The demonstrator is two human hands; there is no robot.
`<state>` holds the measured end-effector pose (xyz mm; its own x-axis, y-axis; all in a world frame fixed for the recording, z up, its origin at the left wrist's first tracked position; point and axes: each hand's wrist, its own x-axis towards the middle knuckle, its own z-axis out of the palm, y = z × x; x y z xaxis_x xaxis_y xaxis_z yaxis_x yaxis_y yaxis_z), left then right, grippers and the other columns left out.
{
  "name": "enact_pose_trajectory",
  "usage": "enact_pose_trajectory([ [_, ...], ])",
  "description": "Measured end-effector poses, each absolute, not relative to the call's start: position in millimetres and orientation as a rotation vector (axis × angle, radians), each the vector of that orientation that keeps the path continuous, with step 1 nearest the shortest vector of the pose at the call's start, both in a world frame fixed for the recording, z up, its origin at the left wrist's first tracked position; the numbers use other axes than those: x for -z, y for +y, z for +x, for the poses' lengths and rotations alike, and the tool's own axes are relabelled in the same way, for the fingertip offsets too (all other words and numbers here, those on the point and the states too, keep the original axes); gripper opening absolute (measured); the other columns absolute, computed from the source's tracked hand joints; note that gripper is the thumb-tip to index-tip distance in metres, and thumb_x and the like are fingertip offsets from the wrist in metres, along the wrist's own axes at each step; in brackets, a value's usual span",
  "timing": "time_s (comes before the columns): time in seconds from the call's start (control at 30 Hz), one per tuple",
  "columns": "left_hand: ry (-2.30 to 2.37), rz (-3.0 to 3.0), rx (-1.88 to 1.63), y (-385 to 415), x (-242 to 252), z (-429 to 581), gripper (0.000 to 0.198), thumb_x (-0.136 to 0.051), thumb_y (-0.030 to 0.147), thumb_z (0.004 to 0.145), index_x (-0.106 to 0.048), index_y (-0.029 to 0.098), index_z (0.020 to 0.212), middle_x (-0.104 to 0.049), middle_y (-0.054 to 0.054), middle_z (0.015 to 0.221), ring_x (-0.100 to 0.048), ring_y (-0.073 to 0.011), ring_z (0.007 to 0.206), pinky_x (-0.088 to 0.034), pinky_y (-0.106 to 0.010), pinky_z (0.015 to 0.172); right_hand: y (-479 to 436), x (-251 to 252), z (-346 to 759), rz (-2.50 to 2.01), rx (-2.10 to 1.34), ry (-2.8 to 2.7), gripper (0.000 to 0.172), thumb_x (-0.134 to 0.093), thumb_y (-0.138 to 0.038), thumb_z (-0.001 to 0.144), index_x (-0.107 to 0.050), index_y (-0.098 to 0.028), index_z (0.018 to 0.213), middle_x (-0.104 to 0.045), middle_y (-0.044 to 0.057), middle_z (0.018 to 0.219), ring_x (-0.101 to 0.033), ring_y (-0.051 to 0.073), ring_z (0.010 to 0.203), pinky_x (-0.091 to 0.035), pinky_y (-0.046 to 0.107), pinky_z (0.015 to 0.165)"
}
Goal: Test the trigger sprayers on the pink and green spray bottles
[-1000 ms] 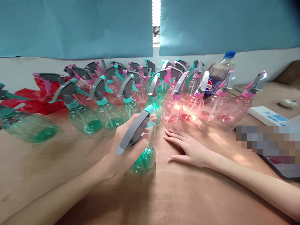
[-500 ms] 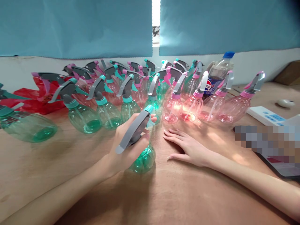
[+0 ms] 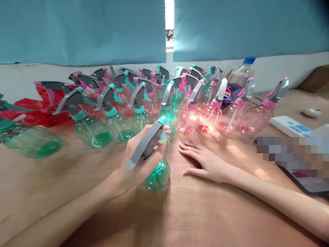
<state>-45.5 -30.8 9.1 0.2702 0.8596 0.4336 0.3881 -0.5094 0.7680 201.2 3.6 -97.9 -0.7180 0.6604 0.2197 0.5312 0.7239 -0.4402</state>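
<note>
My left hand [image 3: 140,157] is wrapped round the neck of a green spray bottle [image 3: 158,175] with a grey and turquoise trigger head. The fingers cover its collar, and its base stands on the wooden table [image 3: 195,212]. To the right, my right hand [image 3: 203,159] lies flat on the tabletop with fingers spread, holding nothing. Beyond it stand pink spray bottles, the nearest [image 3: 188,121] just past the fingertips. More green spray bottles, such as this one [image 3: 118,125], are lined up behind my left hand.
Several more spray bottles crowd the back by the wall. A cola bottle [image 3: 232,91] with a blue cap stands behind the pink ones. Red plastic [image 3: 23,106] lies at left. A white power strip [image 3: 290,126], a partly blurred-out device [image 3: 305,181] and a white mouse-like object [image 3: 312,112] are at right.
The view has shifted very slightly. Both hands and the held spray bottle stay in the same place.
</note>
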Motion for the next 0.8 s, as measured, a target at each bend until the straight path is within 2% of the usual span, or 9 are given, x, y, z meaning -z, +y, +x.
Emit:
enact_pose_trajectory([
  [0.1,1.082,1.965,-1.172,-30.3,-10.3,-45.1,0.025,-0.055,0.017,0.079,-0.059,0.022,0.103,-0.042,0.006,0.068,-0.029,-0.0106,0.05,-0.033,-0.028,0.052,3.3,98.0,201.1,-0.919,-0.492,-2.563,0.073,-0.059,-0.06,0.09,-0.041,-0.025,0.151,-0.043,0.012,0.154,-0.034,0.035,0.145,-0.034,0.06,0.114],
  [0.23,1.091,1.954,-1.155,-31.0,-11.8,-44.9,0.023,-0.055,0.016,0.077,-0.056,0.023,0.099,-0.033,0.008,0.062,-0.022,-0.0101,0.047,-0.027,-0.029,0.05,3.3,98.4,200.9,-0.929,-0.487,-2.562,0.072,-0.058,-0.06,0.09,-0.041,-0.026,0.151,-0.043,0.011,0.154,-0.036,0.035,0.144,-0.034,0.06,0.114],
  [0.5,1.116,1.97,-1.177,-32.1,-11.2,-47.2,0.021,-0.055,0.018,0.076,-0.057,0.023,0.096,-0.032,0.008,0.06,-0.027,-0.0118,0.05,-0.028,-0.029,0.051,3.7,98.4,200.8,-0.942,-0.476,-2.587,0.071,-0.055,-0.061,0.092,-0.043,-0.021,0.149,-0.043,0.012,0.155,-0.035,0.034,0.145,-0.033,0.059,0.116],
  [0.6,1.117,1.996,-1.166,-32.9,-13.3,-46.9,0.016,-0.054,0.017,0.077,-0.056,0.022,0.092,-0.041,0.006,0.064,-0.033,-0.0119,0.051,-0.032,-0.029,0.052,3.6,98.7,201.1,-0.937,-0.479,-2.591,0.07,-0.054,-0.061,0.092,-0.042,-0.022,0.15,-0.042,0.012,0.155,-0.034,0.033,0.145,-0.033,0.059,0.116],
  [0.7,1.108,1.988,-1.153,-34.2,-15.6,-46.1,0.012,-0.052,0.018,0.079,-0.053,0.021,0.091,-0.053,0.002,0.078,-0.045,-0.0121,0.059,-0.037,-0.028,0.056,3.5,98.8,201.1,-0.937,-0.486,-2.578,0.07,-0.055,-0.06,0.092,-0.042,-0.023,0.15,-0.043,0.012,0.155,-0.033,0.033,0.145,-0.032,0.058,0.116],
  [0.8,1.083,1.969,-1.159,-34.4,-14.8,-46.7,0.011,-0.051,0.017,0.08,-0.053,0.02,0.091,-0.057,0.0,0.082,-0.052,-0.0132,0.065,-0.041,-0.028,0.059,3.4,98.4,200.8,-0.935,-0.496,-2.573,0.07,-0.057,-0.059,0.091,-0.043,-0.022,0.149,-0.044,0.012,0.154,-0.034,0.034,0.145,-0.032,0.058,0.116],
])
